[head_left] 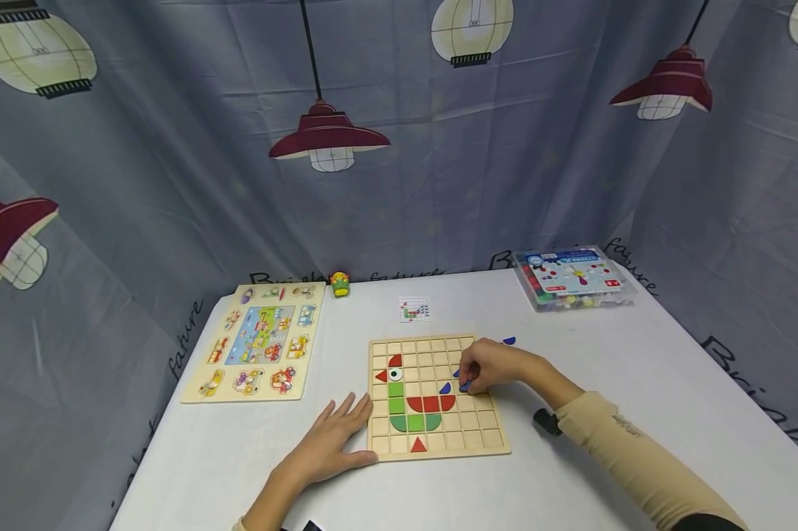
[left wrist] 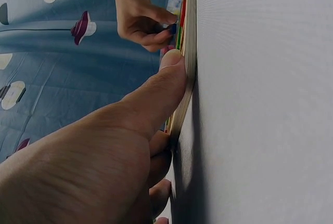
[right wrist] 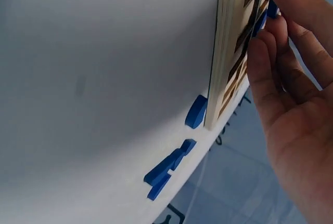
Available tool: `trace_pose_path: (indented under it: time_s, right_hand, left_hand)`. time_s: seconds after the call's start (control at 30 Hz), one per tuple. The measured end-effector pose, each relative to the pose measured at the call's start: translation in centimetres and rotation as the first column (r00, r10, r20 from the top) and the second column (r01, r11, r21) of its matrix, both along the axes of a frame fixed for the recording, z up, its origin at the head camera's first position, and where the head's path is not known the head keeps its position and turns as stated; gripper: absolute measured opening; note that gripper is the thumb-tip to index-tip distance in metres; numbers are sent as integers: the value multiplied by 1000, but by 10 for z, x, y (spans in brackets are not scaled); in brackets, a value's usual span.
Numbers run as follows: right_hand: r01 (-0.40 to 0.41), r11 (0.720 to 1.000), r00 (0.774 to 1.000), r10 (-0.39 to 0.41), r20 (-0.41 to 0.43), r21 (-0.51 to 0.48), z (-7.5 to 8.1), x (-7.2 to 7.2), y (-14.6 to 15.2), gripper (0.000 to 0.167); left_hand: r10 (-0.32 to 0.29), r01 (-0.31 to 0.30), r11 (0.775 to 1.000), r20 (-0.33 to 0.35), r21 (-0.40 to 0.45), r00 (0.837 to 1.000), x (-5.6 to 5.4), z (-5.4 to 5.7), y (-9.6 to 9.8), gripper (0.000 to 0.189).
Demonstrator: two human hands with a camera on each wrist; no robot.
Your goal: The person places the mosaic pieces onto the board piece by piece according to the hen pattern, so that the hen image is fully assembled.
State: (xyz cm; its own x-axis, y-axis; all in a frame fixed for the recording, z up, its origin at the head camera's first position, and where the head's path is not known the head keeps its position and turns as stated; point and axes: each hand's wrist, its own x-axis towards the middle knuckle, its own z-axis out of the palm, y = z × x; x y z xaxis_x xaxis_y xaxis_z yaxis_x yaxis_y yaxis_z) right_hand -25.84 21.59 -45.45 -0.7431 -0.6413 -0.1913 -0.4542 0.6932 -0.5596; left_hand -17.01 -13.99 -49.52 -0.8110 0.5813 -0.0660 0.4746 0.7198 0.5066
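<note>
A wooden grid board [head_left: 475, 441] lies on the white table with red, green and blue flat pieces set in its cells, among them a red triangle [head_left: 418, 445] and a round eye piece [head_left: 395, 375]. My left hand [head_left: 332, 440] rests at the board's left edge, fingers spread, thumb touching its near corner. Over the right half of the board, my right hand [head_left: 490, 363] pinches a blue piece [right wrist: 272, 9] between thumb and fingertips; its full shape is hidden. A blue piece [head_left: 445, 388] lies on the grid just left of those fingers.
Several loose blue pieces [right wrist: 196, 112] lie beyond the board's right side. A small pattern card [head_left: 414, 309] is behind the board. At left sits a picture puzzle [head_left: 200, 391], with a small green-and-yellow toy [head_left: 340, 284] behind it. A clear plastic box [head_left: 574, 279] stands back right.
</note>
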Motion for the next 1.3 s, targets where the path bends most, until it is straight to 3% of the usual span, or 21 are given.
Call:
trace_pose_path:
  time_s: [0.33, 0.73, 1.3]
  right_hand:
    - [9, 1000, 999, -10, 46, 20, 0, 2, -3, 13]
    - [10, 999, 1000, -10, -6, 33, -1, 6, -5, 13]
    - [121, 992, 992, -121, 24, -18, -4, 10, -8, 13]
  left_hand:
    - [-10, 10, 1000, -14, -1, 1000, 1, -4, 3, 91]
    - [-16, 16, 1000, -10, -2, 1000, 2, -4, 3, 90]
    - [-3, 3, 1000, -9, -5, 1000, -1, -2, 0, 90]
